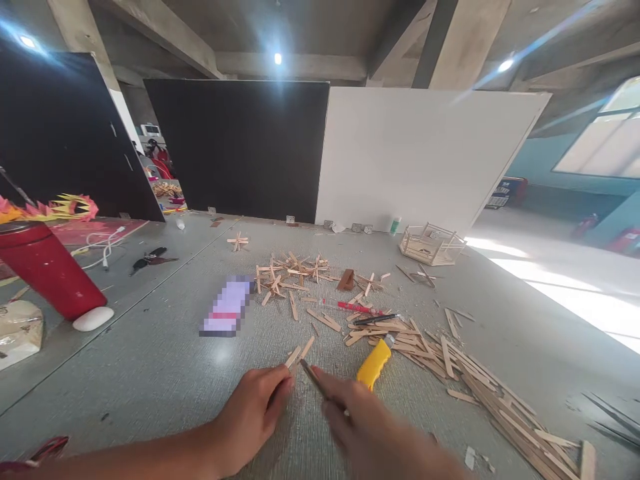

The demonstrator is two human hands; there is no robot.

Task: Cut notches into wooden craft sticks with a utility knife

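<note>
My left hand (257, 407) is closed, thumb against fingers, on a short wooden craft stick (293, 358) that juts out past the fingertips. Another craft stick (307, 348) shows just beside it; whether the two are joined I cannot tell. My right hand (363, 413), blurred by motion, is wrapped round a slim dark metal tool (313, 379). The tool's tip lies close to the sticks, and its exact kind is unclear. Right beside that hand, a yellow utility knife (374, 363) rests on the table.
Craft sticks (470, 373) lie heaped to the right. Star-shaped stick pieces (300, 267), a red pen (360, 307), and a black pen (376, 319) are ahead. Left stand a pixelated purple rectangle (227, 307) and red cylinder (57, 273). Far right sits a stick frame (433, 245); panels (425, 153) rise behind.
</note>
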